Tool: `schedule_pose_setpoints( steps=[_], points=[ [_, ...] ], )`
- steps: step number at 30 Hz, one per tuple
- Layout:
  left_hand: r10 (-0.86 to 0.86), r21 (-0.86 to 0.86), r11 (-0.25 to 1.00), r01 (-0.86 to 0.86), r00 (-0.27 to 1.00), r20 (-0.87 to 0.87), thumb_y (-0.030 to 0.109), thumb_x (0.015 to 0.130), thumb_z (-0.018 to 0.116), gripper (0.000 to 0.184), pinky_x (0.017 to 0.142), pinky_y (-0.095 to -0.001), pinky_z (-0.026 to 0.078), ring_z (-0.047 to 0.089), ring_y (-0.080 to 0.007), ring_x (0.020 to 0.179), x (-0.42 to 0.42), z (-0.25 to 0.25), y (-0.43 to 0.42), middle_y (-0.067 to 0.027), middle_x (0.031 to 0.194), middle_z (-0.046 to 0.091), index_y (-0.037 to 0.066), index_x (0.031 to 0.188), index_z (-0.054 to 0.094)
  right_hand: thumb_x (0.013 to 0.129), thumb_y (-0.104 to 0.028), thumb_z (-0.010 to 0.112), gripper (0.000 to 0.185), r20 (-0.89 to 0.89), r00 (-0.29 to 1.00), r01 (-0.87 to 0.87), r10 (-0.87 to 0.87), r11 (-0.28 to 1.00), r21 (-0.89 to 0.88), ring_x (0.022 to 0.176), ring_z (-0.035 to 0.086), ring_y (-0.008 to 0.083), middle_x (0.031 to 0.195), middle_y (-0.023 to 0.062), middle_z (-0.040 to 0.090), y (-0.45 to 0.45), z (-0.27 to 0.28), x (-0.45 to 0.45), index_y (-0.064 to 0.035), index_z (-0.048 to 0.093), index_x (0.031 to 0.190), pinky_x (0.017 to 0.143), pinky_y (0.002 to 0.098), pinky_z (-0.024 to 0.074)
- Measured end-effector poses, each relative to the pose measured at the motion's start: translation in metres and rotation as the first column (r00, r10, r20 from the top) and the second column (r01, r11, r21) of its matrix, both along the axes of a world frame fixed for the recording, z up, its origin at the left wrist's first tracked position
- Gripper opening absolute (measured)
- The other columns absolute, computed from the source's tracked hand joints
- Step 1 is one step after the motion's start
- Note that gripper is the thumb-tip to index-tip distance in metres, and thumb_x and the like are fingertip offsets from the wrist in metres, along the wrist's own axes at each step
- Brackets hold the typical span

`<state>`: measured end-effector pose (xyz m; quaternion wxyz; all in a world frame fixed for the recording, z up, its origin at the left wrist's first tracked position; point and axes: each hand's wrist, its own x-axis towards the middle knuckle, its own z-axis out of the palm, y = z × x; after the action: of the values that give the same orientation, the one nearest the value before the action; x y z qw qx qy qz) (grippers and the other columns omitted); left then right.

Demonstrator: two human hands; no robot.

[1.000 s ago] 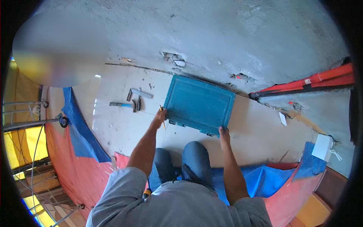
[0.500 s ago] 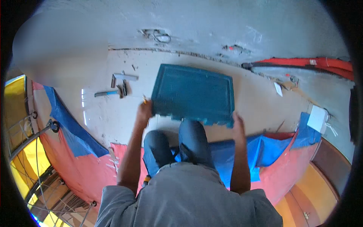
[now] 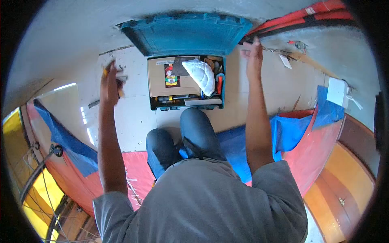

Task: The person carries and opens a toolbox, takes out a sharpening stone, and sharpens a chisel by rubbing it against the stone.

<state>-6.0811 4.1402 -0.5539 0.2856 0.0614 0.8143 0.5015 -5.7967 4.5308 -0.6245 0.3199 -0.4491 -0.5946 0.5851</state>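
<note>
A teal case (image 3: pixel 152 101) stands open on the floor, its lid (image 3: pixel 190 34) raised towards the wall. Inside lie a cardboard box (image 3: pixel 156 81) with a printed figure, a white padded mask-like piece (image 3: pixel 201 75), a red-handled tool (image 3: pixel 219 84) and yellow-and-black tools (image 3: pixel 165 98). To the left of the case my left hand (image 3: pixel 109 83), blurred, is closed round a thin yellow pencil-like item, clear of the lid. My right hand (image 3: pixel 253 56) is up beside the lid's right side, fingers apart, holding nothing.
Hand tools lie on the tiles at the left, partly behind my left hand. Blue (image 3: pixel 289 129) and red sheeting (image 3: pixel 302 162) borders the floor. A white box (image 3: pixel 337 92) is on the right wall; red wrapped material (image 3: pixel 308 16) runs along the wall. Metal framework (image 3: pixel 38 170) stands at left.
The case has gone from closed to open, showing its contents. Both hands have let go of it and moved up and outwards. The view has shifted.
</note>
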Motion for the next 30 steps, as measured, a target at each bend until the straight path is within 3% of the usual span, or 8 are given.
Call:
schedule_pose_setpoints(
  steps=[1, 3, 7, 9, 14, 22, 26, 30],
  points=[
    [-0.013, -0.097, 0.995, 0.014, 1.000, 0.016, 0.042, 0.110, 0.049, 0.042, 0.050, -0.0244, 0.039, 0.051, -0.0059, 0.060, 0.009, -0.020, -0.031, 0.0004, 0.085, 0.060, 0.011, 0.137, 0.060, 0.107, -0.051, 0.051, 0.058, -0.031, 0.994, 0.103, -0.102, 0.995, 0.016, 0.090, 0.065, 0.0169, 0.116, 0.0136, 0.067, -0.003, -0.034, 0.013, -0.0052, 0.055, 0.142, 0.084, 0.0358, 0.0563],
    [0.089, -0.150, 0.986, -0.074, 0.991, 0.099, 0.042, 0.107, 0.057, 0.028, 0.044, -0.0246, 0.032, 0.042, -0.0037, 0.052, 0.051, -0.042, -0.073, 0.0069, 0.066, 0.047, 0.014, 0.104, 0.062, 0.101, -0.043, 0.064, 0.051, 0.309, 0.935, -0.200, 0.173, 0.978, 0.057, 0.104, 0.066, 0.0280, 0.121, 0.0183, 0.065, -0.024, -0.079, 0.037, -0.0010, 0.061, 0.129, 0.090, 0.0407, 0.0552],
    [0.117, -0.374, 0.927, -0.019, 0.963, 0.243, 0.039, 0.101, 0.066, 0.024, 0.042, -0.0254, 0.030, 0.039, -0.0048, 0.049, 0.134, -0.080, -0.130, 0.0066, 0.065, 0.045, 0.015, 0.105, 0.065, 0.087, -0.040, 0.080, 0.058, 0.477, 0.829, -0.501, 0.291, 0.766, 0.404, 0.115, 0.062, 0.0364, 0.117, 0.0199, 0.065, -0.121, -0.133, 0.017, -0.0034, 0.062, 0.129, 0.092, 0.0502, 0.0513],
    [0.099, -0.459, 0.887, 0.044, 0.955, 0.281, 0.035, 0.101, 0.064, 0.027, 0.043, -0.0246, 0.032, 0.040, -0.0046, 0.051, 0.166, -0.080, -0.132, 0.0043, 0.072, 0.048, 0.010, 0.111, 0.065, 0.081, -0.033, 0.082, 0.057, 0.749, 0.662, -0.501, 0.030, 0.761, 0.412, 0.110, 0.063, 0.0404, 0.112, 0.0191, 0.065, -0.163, -0.130, 0.013, -0.0055, 0.062, 0.127, 0.090, 0.0558, 0.0480],
    [0.127, -0.304, 0.952, -0.029, 0.944, 0.306, 0.034, 0.101, 0.066, 0.039, 0.045, -0.0229, 0.034, 0.043, -0.0037, 0.053, 0.218, -0.083, -0.129, 0.0007, 0.084, 0.056, 0.003, 0.126, 0.063, 0.075, -0.007, 0.078, 0.050, 0.454, 0.883, -0.365, 0.122, 0.785, 0.500, 0.099, 0.062, 0.0408, 0.106, 0.0200, 0.065, -0.224, -0.114, -0.009, -0.0036, 0.059, 0.122, 0.089, 0.0531, 0.0493],
    [0.141, -0.305, 0.952, -0.028, 0.924, 0.355, 0.033, 0.101, 0.066, 0.045, 0.045, -0.0231, 0.035, 0.043, -0.0039, 0.055, 0.240, -0.071, -0.138, -0.0008, 0.089, 0.054, 0.003, 0.134, 0.058, 0.085, -0.021, 0.076, 0.046, 0.154, 0.975, -0.212, 0.160, 0.879, 0.428, 0.091, 0.066, 0.0436, 0.102, 0.0249, 0.065, -0.276, -0.110, -0.087, 0.0014, 0.057, 0.120, 0.075, 0.0550, 0.0548],
    [0.208, -0.341, 0.937, -0.074, 0.903, 0.376, 0.035, 0.100, 0.067, 0.047, 0.045, -0.0228, 0.035, 0.043, -0.0041, 0.054, 0.238, -0.077, -0.173, -0.0011, 0.089, 0.053, 0.003, 0.133, 0.057, 0.091, -0.039, 0.072, 0.049, 0.354, 0.893, -0.316, 0.276, 0.947, 0.059, 0.087, 0.067, 0.0454, 0.096, 0.0268, 0.067, -0.263, -0.138, -0.095, 0.0030, 0.059, 0.113, 0.079, 0.0545, 0.0535],
    [0.273, -0.376, 0.917, -0.134, 0.898, 0.346, 0.034, 0.100, 0.067, 0.045, 0.045, -0.0222, 0.035, 0.043, -0.0043, 0.054, 0.239, -0.076, -0.199, 0.0010, 0.085, 0.051, 0.003, 0.131, 0.057, 0.091, -0.033, 0.072, 0.040, 0.442, 0.876, -0.387, 0.190, 0.825, 0.411, 0.097, 0.067, 0.0421, 0.102, 0.0221, 0.070, -0.222, -0.135, -0.041, -0.0045, 0.067, 0.118, 0.085, 0.0534, 0.0527]
  ],
)
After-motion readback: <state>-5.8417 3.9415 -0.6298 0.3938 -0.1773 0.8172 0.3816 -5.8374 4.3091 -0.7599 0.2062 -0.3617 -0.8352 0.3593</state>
